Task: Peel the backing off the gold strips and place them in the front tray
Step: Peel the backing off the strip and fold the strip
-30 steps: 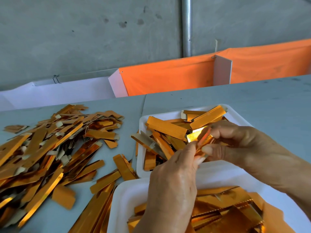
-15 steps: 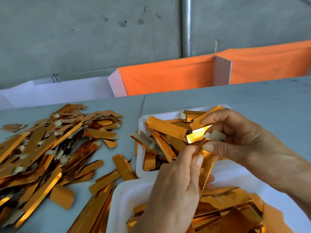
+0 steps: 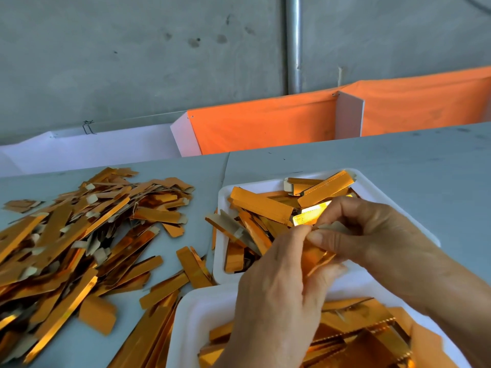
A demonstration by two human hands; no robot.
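Both hands pinch one shiny gold foil strip (image 3: pixel 317 257): left hand (image 3: pixel 276 296) low, right hand (image 3: pixel 372 235) on its upper end; the strip slants down toward the near white foam tray (image 3: pixel 191 322).

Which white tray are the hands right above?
The far tray, filled with folded gold strips, sits under both hands; the near tray lies closer to the person, below the left wrist.

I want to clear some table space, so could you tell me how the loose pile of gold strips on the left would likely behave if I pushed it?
The pile of gold strips looks thin and light, so it would probably scatter. Its glossy faces suggest strips slide over each other.
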